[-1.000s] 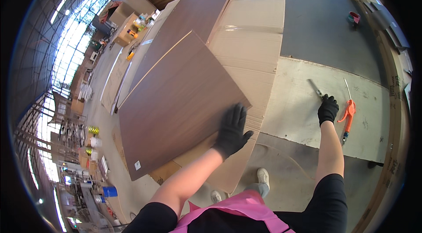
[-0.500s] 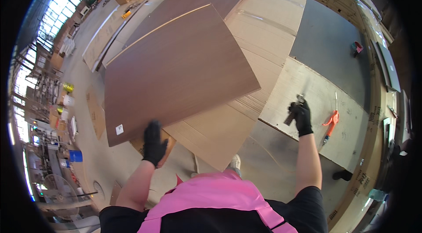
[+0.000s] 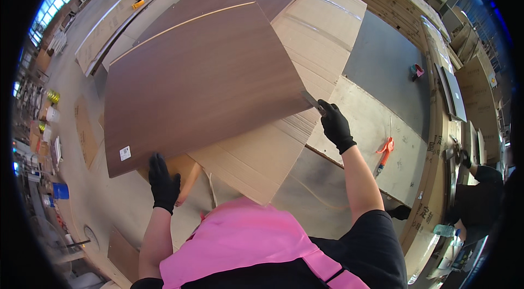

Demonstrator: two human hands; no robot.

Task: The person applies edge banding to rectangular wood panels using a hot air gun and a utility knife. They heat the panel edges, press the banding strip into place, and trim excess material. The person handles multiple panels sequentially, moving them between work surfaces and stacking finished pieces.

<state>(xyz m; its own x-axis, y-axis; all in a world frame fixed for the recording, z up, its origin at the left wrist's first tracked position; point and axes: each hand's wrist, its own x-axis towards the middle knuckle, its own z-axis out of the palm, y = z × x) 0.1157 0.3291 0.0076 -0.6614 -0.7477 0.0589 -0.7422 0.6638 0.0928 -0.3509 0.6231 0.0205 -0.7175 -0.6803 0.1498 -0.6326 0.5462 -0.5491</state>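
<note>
Weight and stiffness look considerable in the wide dark-brown wood-grain panel (image 3: 202,84), which lies flat on flattened cardboard sheets (image 3: 256,152) over the worktop. Left hand (image 3: 162,182) is closed on its near edge, right hand (image 3: 335,125) on its right corner; gripping opposite edges seems wisest.

Hidden edges and unreadable corners

The brown panel (image 3: 202,81) covers most of the cardboard sheets (image 3: 256,152) and the block (image 3: 183,171) beneath its near edge. The tool (image 3: 311,100) in the right hand (image 3: 335,125) is mostly buried in the glove, its kind unclear. A second person (image 3: 480,201) at the right is cut by the dark rim. Clutter along the far left bench (image 3: 136,0) is too small to identify.
</note>
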